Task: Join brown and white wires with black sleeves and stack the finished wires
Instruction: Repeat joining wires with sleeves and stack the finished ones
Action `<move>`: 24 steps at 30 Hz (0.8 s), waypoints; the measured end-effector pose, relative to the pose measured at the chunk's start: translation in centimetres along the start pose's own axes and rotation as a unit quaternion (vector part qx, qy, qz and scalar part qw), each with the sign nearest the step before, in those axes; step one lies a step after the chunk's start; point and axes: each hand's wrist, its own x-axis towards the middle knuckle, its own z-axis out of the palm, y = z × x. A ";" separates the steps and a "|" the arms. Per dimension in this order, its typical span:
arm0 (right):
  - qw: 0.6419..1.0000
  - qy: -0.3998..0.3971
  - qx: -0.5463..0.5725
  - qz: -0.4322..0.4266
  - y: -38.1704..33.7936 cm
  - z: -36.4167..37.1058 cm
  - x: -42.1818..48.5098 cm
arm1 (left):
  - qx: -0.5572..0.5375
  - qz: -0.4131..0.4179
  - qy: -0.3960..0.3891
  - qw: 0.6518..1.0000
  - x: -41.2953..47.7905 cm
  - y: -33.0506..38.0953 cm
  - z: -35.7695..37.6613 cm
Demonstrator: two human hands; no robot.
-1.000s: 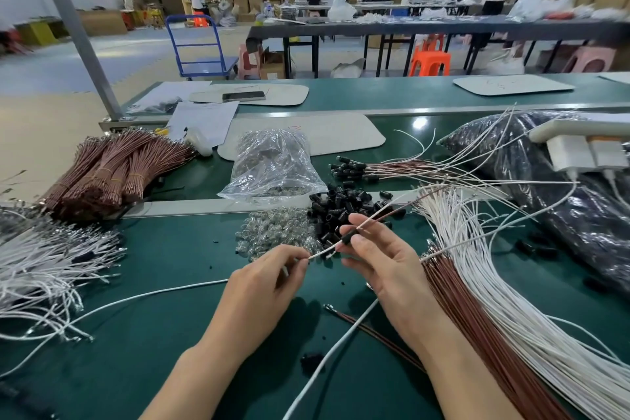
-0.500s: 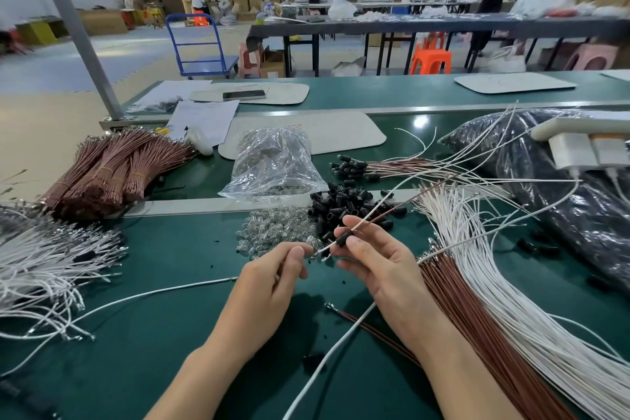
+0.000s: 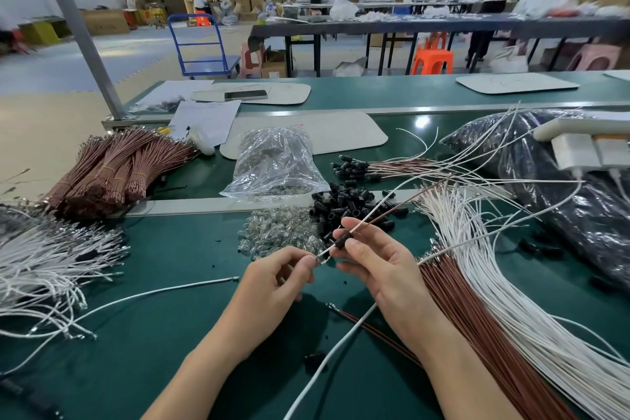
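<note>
2 wires (image 3: pixel 371 219), brown and white, pass through the black sleeve (image 3: pixel 341 243) pinched between right hand (image 3: pixel 378 271) thumb and forefinger; left hand (image 3: pixel 276 280) fingertips pinch their tip.

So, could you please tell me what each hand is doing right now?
Left hand: closed, pinching the wire tip.
Right hand: closed, gripping the black sleeve on that wire.

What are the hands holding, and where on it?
Right hand pinches the black sleeve on the wires; left hand pinches the wire tip sticking out of it.
</note>
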 end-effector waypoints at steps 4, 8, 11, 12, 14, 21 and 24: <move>1.000 -0.001 -0.017 0.000 0.0 0.0 0.0 | -0.021 -0.011 0.007 1.000 -0.1 0.4 0.0; 1.000 -0.005 -0.024 0.003 0.1 0.2 -0.1 | -0.021 -0.014 0.005 1.000 -0.2 0.6 0.1; 1.000 -0.004 -0.025 0.003 0.2 0.3 -0.2 | -0.021 -0.009 0.011 1.000 -0.2 0.3 0.2; 1.000 -0.002 -0.026 0.002 0.3 0.3 -0.2 | -0.020 -0.009 0.013 1.000 -0.1 0.2 0.3; 1.000 0.002 -0.025 -0.001 0.4 0.3 -0.1 | -0.015 -0.008 0.017 1.000 -0.1 -0.1 0.5; 1.000 0.004 -0.029 -0.005 0.5 0.2 -0.1 | 0.007 0.011 0.036 0.999 -0.2 -0.7 1.0; 1.000 0.011 -0.013 0.002 0.7 0.5 -0.1 | 0.062 0.025 0.043 0.997 -0.3 -0.9 1.0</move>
